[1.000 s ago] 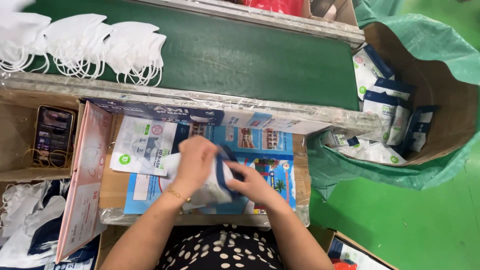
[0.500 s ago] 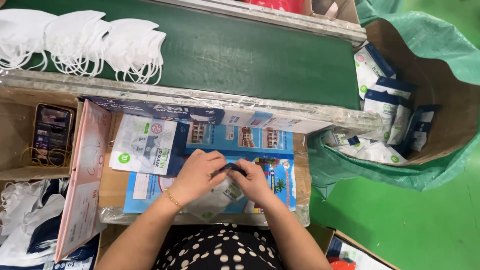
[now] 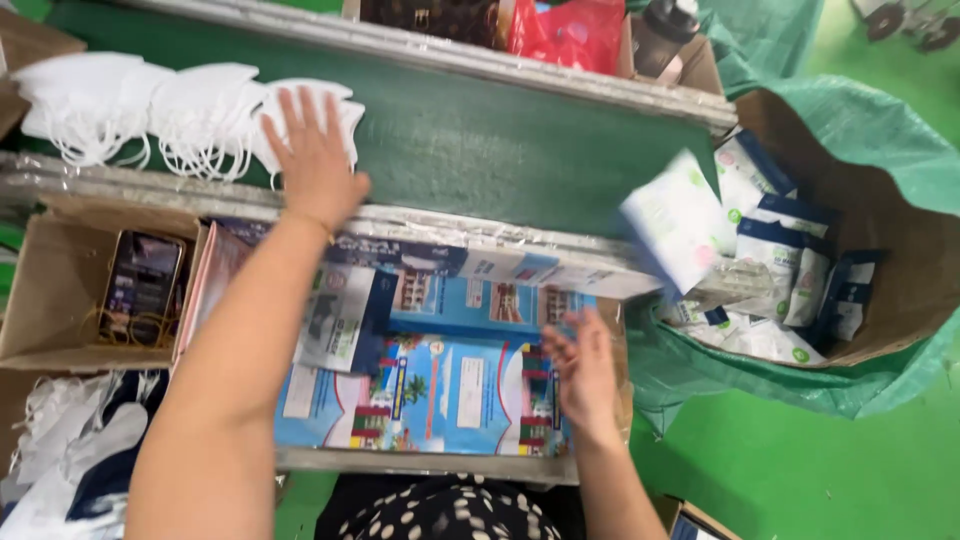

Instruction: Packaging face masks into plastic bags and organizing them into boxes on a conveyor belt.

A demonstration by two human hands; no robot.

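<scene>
On the green conveyor belt [image 3: 480,130], upper left, the open left hand [image 3: 312,150] touches white folded masks [image 3: 180,115]; the right hand [image 3: 582,365] hovers open, empty, centre frame.

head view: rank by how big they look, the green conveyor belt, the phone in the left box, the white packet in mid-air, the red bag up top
1. green conveyor belt
2. white packet, blurred in mid-air
3. red bag, cut off by the frame, so unsure against the packet
4. phone
</scene>
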